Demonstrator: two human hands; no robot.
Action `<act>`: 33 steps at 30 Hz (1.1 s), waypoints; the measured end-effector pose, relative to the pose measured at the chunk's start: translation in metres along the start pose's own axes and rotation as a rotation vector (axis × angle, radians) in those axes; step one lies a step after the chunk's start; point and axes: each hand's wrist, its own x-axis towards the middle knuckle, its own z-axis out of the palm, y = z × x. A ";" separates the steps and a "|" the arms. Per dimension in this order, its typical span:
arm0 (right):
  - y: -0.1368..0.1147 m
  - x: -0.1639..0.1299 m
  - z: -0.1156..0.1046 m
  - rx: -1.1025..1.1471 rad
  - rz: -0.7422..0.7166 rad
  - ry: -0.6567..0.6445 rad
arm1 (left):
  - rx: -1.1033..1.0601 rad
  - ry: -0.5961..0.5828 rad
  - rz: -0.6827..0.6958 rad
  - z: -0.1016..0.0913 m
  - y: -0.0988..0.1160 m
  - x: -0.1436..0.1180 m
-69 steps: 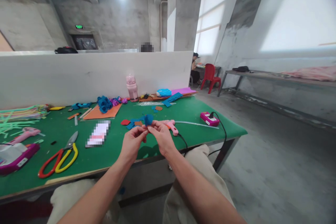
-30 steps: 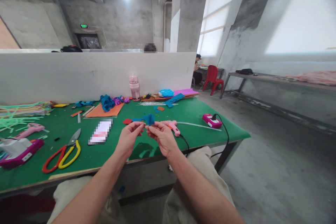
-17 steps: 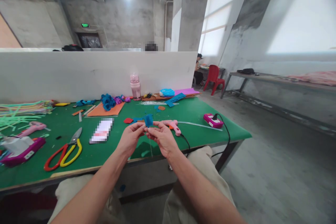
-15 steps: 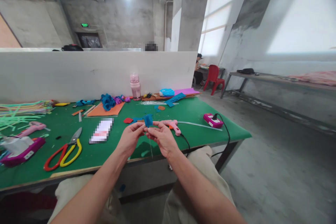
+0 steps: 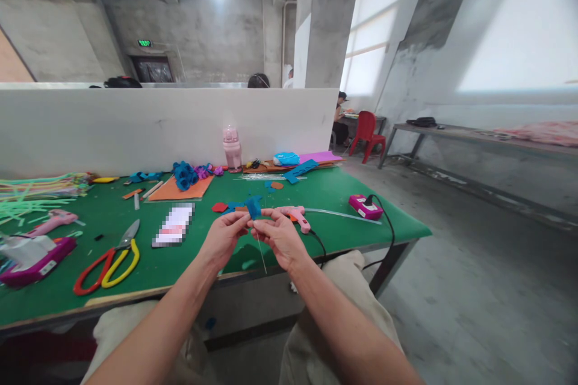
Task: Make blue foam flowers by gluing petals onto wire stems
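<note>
A: Far left of the worktop point(image 5: 135, 264)?
B: Green sticks point(image 5: 27, 198), a pink glue gun point(image 5: 49, 221), a magenta box point(image 5: 31, 255); then scissors point(image 5: 106, 255) with red and yellow handles, lying flat, blades pointing away.

A: Centre, nearest the viewer?
B: Left hand point(image 5: 223, 239) and right hand point(image 5: 280, 237), fingertips meeting above the worktop's near edge. Both pinch a small blue foam piece point(image 5: 253, 207) between thumb and forefinger (the remaining fingers curl loosely). A thin wire point(image 5: 261, 249) hangs down from the pinch.

A: Behind the hands?
B: Red and blue foam scraps point(image 5: 221, 207), an orange sheet point(image 5: 180, 190) bearing blue foam flowers point(image 5: 184, 174), and a pink bottle point(image 5: 232, 149) upright near the white partition point(image 5: 135, 126).

A: To the right?
B: A second pink glue gun point(image 5: 295, 216) just beside the right hand; farther on, a magenta power block point(image 5: 365, 206) with a black cable point(image 5: 386, 234) running over the edge. A red chair point(image 5: 366, 132) stands well apart.
</note>
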 end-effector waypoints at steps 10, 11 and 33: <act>0.000 0.000 0.000 -0.022 0.001 -0.014 | -0.025 0.005 -0.010 -0.003 -0.002 0.002; -0.001 0.000 -0.001 -0.025 0.002 -0.014 | -0.023 0.001 -0.010 -0.003 -0.002 0.002; 0.003 0.001 0.003 -0.023 -0.075 -0.004 | -0.069 0.075 -0.023 -0.002 -0.001 0.002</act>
